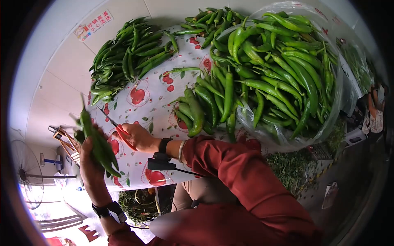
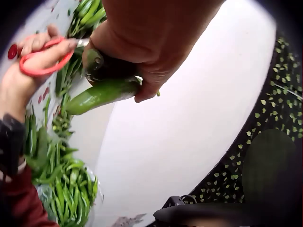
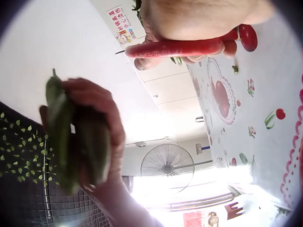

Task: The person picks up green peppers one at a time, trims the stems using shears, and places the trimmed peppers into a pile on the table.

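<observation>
Raised off the table's left side, my left hand (image 1: 89,158) grips a small bunch of green chili peppers (image 1: 98,143), tips pointing down toward me and stems up. In the left wrist view one glossy pepper (image 2: 102,96) sticks out under the thumb. My right hand (image 1: 141,137) holds red-handled scissors (image 1: 125,137), fingers through the loops, with the thin metal blades pointing toward the upper left near the bunch. The red handle (image 3: 175,48) shows under the right hand in the right wrist view. Beyond the scissors lies a heap of peppers (image 1: 127,53).
A large clear plastic bag (image 1: 334,110) full of green peppers (image 1: 283,65) fills the table's right side. Loose peppers (image 1: 205,102) lie beside it on the cherry-patterned tablecloth (image 1: 156,119). Another pile (image 1: 213,20) sits at the back by the tiled wall (image 1: 65,61).
</observation>
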A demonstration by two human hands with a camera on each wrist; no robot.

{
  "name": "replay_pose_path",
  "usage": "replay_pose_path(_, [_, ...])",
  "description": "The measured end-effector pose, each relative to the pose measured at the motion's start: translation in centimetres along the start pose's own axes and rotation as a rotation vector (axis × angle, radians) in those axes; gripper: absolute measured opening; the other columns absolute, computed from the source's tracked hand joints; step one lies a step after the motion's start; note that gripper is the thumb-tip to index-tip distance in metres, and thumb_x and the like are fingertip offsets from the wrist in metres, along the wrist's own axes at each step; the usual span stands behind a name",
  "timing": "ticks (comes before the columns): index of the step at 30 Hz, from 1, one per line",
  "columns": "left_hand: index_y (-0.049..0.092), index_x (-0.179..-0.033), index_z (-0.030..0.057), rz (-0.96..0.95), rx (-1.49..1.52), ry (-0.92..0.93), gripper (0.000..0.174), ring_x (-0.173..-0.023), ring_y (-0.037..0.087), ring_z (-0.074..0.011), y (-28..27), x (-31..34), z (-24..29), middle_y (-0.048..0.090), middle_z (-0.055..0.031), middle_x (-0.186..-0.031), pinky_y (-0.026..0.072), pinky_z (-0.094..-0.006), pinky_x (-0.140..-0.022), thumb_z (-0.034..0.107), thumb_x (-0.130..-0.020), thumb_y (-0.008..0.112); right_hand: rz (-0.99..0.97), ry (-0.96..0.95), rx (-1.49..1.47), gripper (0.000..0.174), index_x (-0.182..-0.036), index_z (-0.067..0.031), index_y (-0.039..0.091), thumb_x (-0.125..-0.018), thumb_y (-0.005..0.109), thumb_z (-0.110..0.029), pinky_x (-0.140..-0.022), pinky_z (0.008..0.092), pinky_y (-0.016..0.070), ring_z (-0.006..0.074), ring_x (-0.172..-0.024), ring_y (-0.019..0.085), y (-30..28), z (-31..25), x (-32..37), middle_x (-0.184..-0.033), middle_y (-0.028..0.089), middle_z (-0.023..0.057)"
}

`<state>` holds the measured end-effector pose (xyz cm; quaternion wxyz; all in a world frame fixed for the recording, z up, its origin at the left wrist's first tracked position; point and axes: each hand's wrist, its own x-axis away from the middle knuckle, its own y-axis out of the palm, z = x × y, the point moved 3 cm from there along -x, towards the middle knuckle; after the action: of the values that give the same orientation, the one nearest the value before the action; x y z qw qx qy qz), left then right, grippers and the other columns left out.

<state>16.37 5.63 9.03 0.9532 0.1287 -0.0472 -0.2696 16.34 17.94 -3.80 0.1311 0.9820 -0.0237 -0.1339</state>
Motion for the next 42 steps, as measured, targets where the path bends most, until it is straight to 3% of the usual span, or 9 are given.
replay_pose_path(4, [0.043,-0.125,-0.0012,-0.182,0.060,-0.192,0.057,-0.095,0.057,-0.0206,7.6,-2.6,-1.3,0.055,-0.0098,-0.104,0.0511,-0.0339,-0.083,0.029,-0.082,0.064,-0.118,-0.176,0.319,0.016,-0.095,-0.0006,0.055,-0.092,0.052,-0.016,-0.071,0.0323,0.0464,0.0227,-0.083,0.061,-0.1,0.4,0.0,-0.088,0.063,0.0145])
replay_pose_path(6, [0.043,-0.124,-0.0018,-0.270,0.090,-0.311,0.056,-0.096,0.057,-0.0218,11.6,-3.4,-2.2,0.055,-0.0110,-0.105,0.0507,-0.0350,-0.083,0.030,-0.083,0.064,-0.138,-0.056,-1.367,0.015,-0.098,-0.0019,0.053,-0.092,0.051,-0.016,-0.073,0.0313,0.0459,0.0172,-0.085,0.058,2.3,5.0,-2.1,-0.093,0.061,0.0113])
replay_pose_path(7, [0.043,-0.123,-0.0018,-0.292,0.101,-0.365,0.056,-0.097,0.057,-0.0222,13.0,-4.1,-3.1,0.055,-0.0115,-0.105,0.0509,-0.0354,-0.082,0.030,-0.083,0.064,-0.165,-0.050,-1.470,0.016,-0.097,-0.0020,0.053,-0.092,0.051,-0.016,-0.073,0.0311,0.0459,0.0170,-0.085,0.058,2.4,5.2,-2.2,-0.093,0.061,0.0112])
replay_pose_path(12, [0.046,-0.120,-0.0036,-0.401,0.121,-0.461,0.041,-0.102,0.057,-0.0245,19.2,-7.4,-6.4,0.056,-0.0131,-0.115,0.0476,-0.0389,-0.090,0.023,-0.091,0.055,-0.145,-0.109,-0.717,0.017,-0.097,-0.0022,0.053,-0.092,0.052,-0.018,-0.072,0.0301,0.0458,0.0159,-0.084,0.057,1.8,3.9,-0.8,-0.091,0.061,0.0105])
replay_pose_path(19, [0.052,-0.110,-0.0011,-0.406,0.194,-0.454,0.025,-0.111,0.049,-0.0176,22.8,-7.1,-7.1,0.053,-0.0067,-0.112,0.0372,-0.0352,-0.098,0.015,-0.091,0.053,-0.124,-0.118,-0.544,0.019,-0.097,-0.0025,0.053,-0.092,0.053,-0.021,-0.070,0.0287,0.0456,0.0143,-0.082,0.056,1.2,3.0,-0.1,-0.090,0.060,0.0095])
replay_pose_path(28, [0.042,-0.127,-0.0086,-0.372,0.104,-0.434,0.043,-0.112,0.050,-0.0210,19.3,-7.8,-8.7,0.051,-0.0143,-0.123,0.0403,-0.0333,-0.097,0.008,-0.089,0.054,-0.105,-0.141,-0.447,0.022,-0.096,-0.0029,0.053,-0.092,0.054,-0.025,-0.067,0.0269,0.0455,0.0123,-0.079,0.055,1.2,2.6,0.3,-0.087,0.060,0.0083])
replay_pose_path(30, [0.041,-0.128,-0.0094,-0.690,-0.241,-0.106,0.046,-0.111,0.050,-0.0194,18.8,-7.9,-8.7,0.052,-0.0138,-0.121,0.0398,-0.0318,-0.096,0.009,-0.088,0.055,-0.101,-0.148,-0.418,0.023,-0.096,-0.0029,0.053,-0.092,0.054,-0.025,-0.067,0.0266,0.0454,0.0119,-0.078,0.055,1.2,2.6,0.4,-0.087,0.059,0.0080])
replay_pose_path(36, [0.039,-0.131,-0.0094,-0.533,-0.157,-0.390,0.051,-0.118,0.046,-0.0200,19.1,-6.3,-7.5,0.049,-0.0157,-0.128,0.0339,-0.0304,-0.102,0.012,-0.088,0.055,-0.071,-0.207,-0.317,0.025,-0.096,-0.0032,0.053,-0.092,0.055,-0.028,-0.065,0.0254,0.0453,0.0106,-0.077,0.055,1.2,2.5,0.3,-0.085,0.059,0.0072])
replay_pose_path(42, [0.051,-0.125,0.0016,-0.386,-0.467,0.198,0.041,-0.113,0.049,-0.0132,15.6,-5.3,-1.0,0.052,-0.0087,-0.128,0.0342,-0.0322,-0.101,0.007,-0.085,0.058,0.037,-0.334,-0.109,0.027,-0.095,-0.0034,0.053,-0.091,0.056,-0.030,-0.064,0.0242,0.0452,0.0092,-0.075,0.054,0.4,1.3,-0.8,-0.084,0.058,0.0064])
